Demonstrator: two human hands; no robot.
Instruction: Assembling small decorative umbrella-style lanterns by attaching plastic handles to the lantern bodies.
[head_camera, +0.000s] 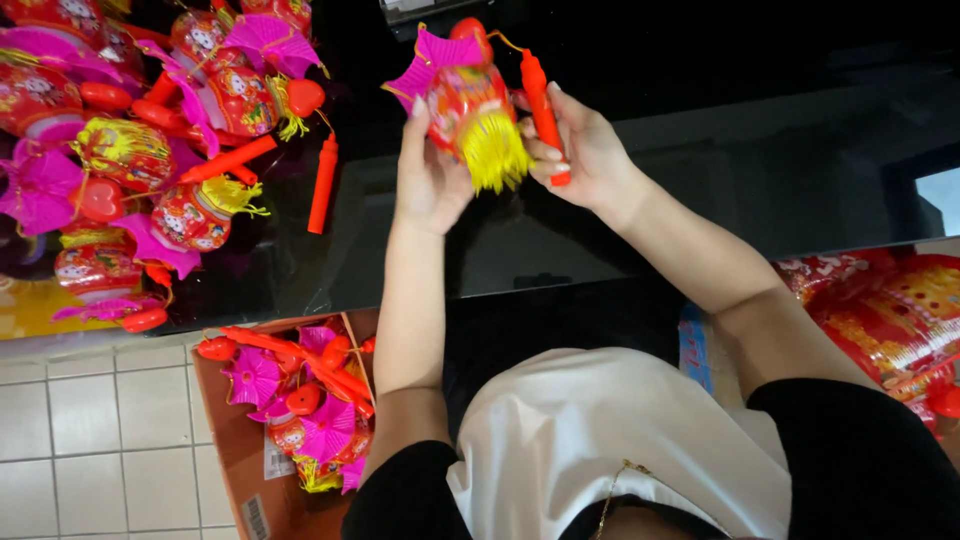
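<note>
Where hand (432, 180) grips: lantern (470, 105) (half-hidden).

1. Two hands: the left hand (432, 178) and the right hand (585, 150), both on one toy lantern (470, 105) with a yellow tassel.
2. One red handle stick (543, 115) in the right hand.
3. One loose red stick (323, 184) lying left of the left hand.
4. One heap of lanterns (130, 150) farther left; too tangled to count.
5. One cardboard box (235, 440) of lanterns below the left forearm.
6. One pile of red packets (890, 310) below the right forearm.
</note>
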